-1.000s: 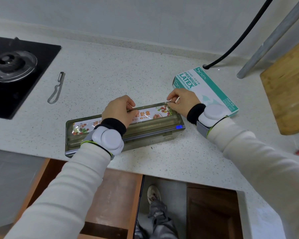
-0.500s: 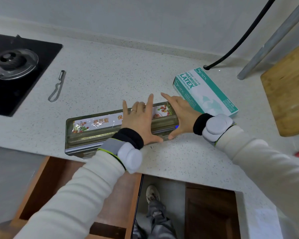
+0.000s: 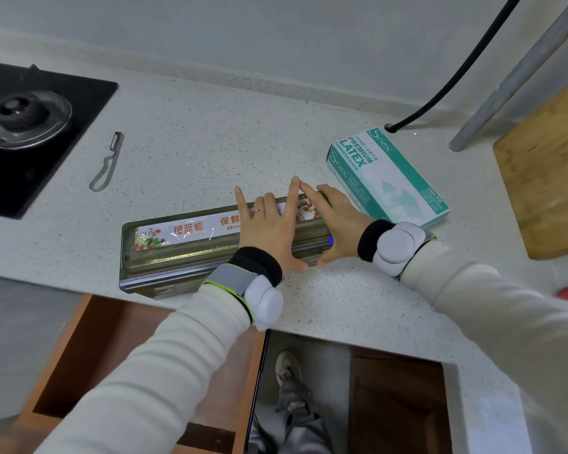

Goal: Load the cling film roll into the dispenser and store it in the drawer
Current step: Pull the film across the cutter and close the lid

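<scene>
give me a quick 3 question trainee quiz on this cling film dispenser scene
1. True or false: the cling film roll already lies inside the dispenser.
2. Which object lies right of the dispenser on the countertop? A) peeler B) latex glove box C) gas burner
3. Fill in: the left hand and right hand both rest flat on the dispenser's ____ end, fingers spread.

Key
1. True; its printed label shows through the clear lid.
2. B
3. Right. The drawer below stands open, and the dispenser is not yet in it.
</scene>
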A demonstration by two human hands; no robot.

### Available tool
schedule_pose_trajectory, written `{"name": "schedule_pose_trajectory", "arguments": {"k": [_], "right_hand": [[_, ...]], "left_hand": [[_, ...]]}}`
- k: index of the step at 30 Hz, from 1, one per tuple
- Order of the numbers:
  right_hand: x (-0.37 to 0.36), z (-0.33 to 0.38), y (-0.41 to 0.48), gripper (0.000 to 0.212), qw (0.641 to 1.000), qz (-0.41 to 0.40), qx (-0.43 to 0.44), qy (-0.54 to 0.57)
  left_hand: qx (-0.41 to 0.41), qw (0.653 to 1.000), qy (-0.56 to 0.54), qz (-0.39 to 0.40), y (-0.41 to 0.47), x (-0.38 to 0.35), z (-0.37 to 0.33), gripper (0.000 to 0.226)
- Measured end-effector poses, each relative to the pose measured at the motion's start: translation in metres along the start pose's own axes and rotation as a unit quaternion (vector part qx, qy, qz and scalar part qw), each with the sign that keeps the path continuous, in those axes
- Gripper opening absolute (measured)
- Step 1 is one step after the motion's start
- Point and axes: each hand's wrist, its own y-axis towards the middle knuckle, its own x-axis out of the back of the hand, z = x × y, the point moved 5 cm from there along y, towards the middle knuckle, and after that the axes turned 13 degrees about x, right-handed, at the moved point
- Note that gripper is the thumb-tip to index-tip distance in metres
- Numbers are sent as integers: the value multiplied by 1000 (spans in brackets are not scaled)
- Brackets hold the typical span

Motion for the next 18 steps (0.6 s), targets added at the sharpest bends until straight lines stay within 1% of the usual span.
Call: {"name": "schedule_pose_trajectory", "arguments": {"k": [5, 10, 18], "right_hand": [[2, 1, 0, 141, 1000, -2, 7, -3], [2, 2, 0, 140, 1000, -13, 5, -22], [2, 1, 2, 136, 998, 1, 6, -67]], "left_hand": [[1, 1000, -19, 3, 2, 3, 0, 145], [7, 1000, -10, -5, 1, 4, -3, 141], [-10, 1000, 15, -15, 5, 7, -4, 144]]}}
